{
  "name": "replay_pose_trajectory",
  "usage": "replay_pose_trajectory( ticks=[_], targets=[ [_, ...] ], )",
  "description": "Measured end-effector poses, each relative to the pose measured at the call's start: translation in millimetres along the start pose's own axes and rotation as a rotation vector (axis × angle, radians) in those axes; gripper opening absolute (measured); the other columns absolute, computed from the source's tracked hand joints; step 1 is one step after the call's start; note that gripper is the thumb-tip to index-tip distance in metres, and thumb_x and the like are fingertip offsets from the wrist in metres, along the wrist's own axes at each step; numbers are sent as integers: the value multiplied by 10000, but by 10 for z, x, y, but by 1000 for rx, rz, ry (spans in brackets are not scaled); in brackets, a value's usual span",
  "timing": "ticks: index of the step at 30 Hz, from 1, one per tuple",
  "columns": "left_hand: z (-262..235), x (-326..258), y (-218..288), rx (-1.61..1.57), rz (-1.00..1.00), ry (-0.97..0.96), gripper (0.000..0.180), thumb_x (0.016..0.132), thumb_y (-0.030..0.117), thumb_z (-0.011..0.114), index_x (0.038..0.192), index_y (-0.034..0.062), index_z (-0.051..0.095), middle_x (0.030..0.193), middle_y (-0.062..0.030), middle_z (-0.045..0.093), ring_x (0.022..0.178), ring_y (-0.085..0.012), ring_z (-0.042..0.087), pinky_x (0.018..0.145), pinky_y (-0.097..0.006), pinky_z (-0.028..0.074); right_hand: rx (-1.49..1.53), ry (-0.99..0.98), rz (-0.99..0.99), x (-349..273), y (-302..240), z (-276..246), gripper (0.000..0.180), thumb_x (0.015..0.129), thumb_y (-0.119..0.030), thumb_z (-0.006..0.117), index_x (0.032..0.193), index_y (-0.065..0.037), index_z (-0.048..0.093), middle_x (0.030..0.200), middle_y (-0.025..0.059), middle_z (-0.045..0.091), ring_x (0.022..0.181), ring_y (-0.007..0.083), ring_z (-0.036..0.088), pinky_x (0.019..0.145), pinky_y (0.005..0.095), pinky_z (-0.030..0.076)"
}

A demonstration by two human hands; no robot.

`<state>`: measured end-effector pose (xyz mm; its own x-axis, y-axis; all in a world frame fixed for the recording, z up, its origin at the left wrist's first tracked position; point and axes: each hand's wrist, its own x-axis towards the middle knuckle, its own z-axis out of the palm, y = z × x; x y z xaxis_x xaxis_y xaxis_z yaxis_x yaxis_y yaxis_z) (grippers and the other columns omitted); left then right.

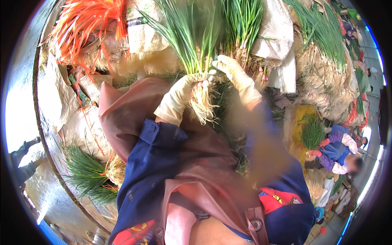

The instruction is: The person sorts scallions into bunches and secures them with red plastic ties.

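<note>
2 gloved hands on 1 bunch of green onions (pixel 195 45): left hand (pixel 184 92) clamped around its base, right hand (pixel 232 73) pinching at 3 o'clock. Mid-gathering, seemingly; next, probably steady squeezing while adding stalks from 12 o'clock.

A: Item held?
B: Bunch of green onions (pixel 196 45), roots down; gloved left hand (pixel 185 92) grips the base, gloved right hand (pixel 232 71) touches beside it.
A: Surroundings?
B: Orange plastic strings (pixel 87 20), white sacks (pixel 273 28), a seated person (pixel 337 153) at right.
</note>
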<state>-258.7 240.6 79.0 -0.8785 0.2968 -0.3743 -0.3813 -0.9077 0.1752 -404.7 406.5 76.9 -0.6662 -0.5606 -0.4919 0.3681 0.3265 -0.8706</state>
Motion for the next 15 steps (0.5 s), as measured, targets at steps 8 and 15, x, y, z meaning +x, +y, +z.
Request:
replay_pose_trajectory(
  ticks=[8,15],
  targets=[
    [95,-56,81,28,166,-115,332,906,82,624,1222,-13,582,983,-98,685,855,-184,676,834,-316,565,-593,-507,130,-970,-56,-162,244,978,-206,529,1058,-46,695,1026,94,710,889,159,670,734,306,528],
    [86,36,49,335,228,211,268,908,176,675,1121,13,670,785,8,640,636,-53,560,558,-165,429,-889,393,-536,191,29,-617,143,963,-205,532,954,-113,641,866,53,648,780,229,615,748,346,495]
  ],
)
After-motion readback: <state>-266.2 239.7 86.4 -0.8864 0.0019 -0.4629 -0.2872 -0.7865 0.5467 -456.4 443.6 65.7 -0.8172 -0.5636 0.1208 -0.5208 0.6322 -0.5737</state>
